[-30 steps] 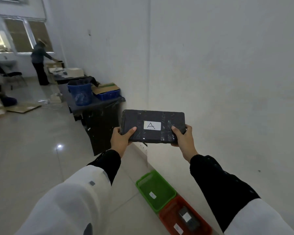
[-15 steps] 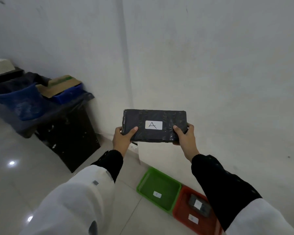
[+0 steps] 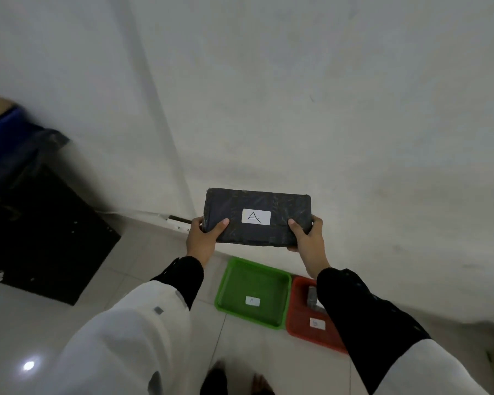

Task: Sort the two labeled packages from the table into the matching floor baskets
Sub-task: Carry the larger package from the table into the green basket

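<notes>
Package [image 3: 257,216] was held in the air between both hands, its broad face turned up toward the head camera so that the white label [image 3: 256,216] marked A could be read. Left hand [image 3: 203,238] was closed on the near left corner, thumb on top and fingers hidden underneath; right hand [image 3: 308,238] was closed the same way on the near right corner. Gripping the two ends kept the label clear of the thumbs, probably to check the letter against the baskets.

Below the hands and a little nearer the person, the green basket [image 3: 231,280] sat on the floor against the wall with a small tag [image 3: 252,301] inside that seemed to read A; it held nothing else. Touching it on the right-hand side, under the right forearm, the red basket [image 3: 300,315] carried a tag [image 3: 317,324] that looked like B and already held a dark package [image 3: 311,296], partly hidden by the sleeve. So the held package judged as bound for the green basket, with only lowering left.
</notes>
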